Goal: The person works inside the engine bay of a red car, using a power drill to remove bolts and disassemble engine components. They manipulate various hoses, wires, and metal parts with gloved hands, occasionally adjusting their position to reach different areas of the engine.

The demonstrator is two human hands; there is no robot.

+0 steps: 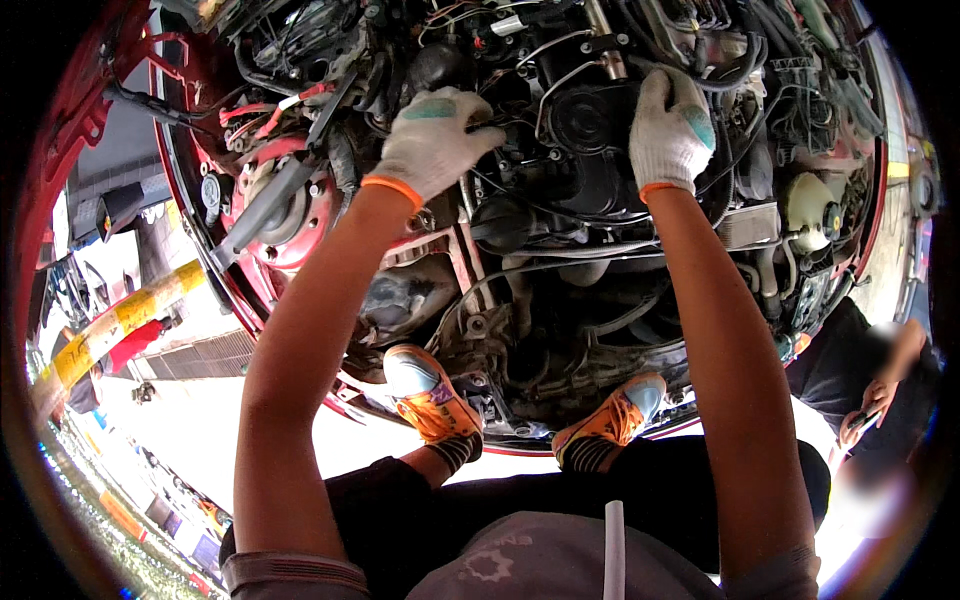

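My left hand [435, 145], in a white knit glove with an orange cuff, is over the left part of the engine bay, beside a dark rounded part [440, 68]. Its fingers curl downward and the thumb points right; whatever lies under them is hidden. My right hand [672, 135], gloved the same way, reaches in at the right of the black engine cover [590, 125], near a metal tube [604, 45]. Its fingers bend down among hoses, and their tips are out of sight. Between both hands lies the black cover with its round raised part.
My orange shoes [436, 400] rest on the car's front frame. A pale reservoir [812, 212] stands right of the engine; a red strut tower [280, 225] with a grey bar is at left. A yellow-and-white post [130, 315] and a bystander's hand [872, 405] are outside the car.
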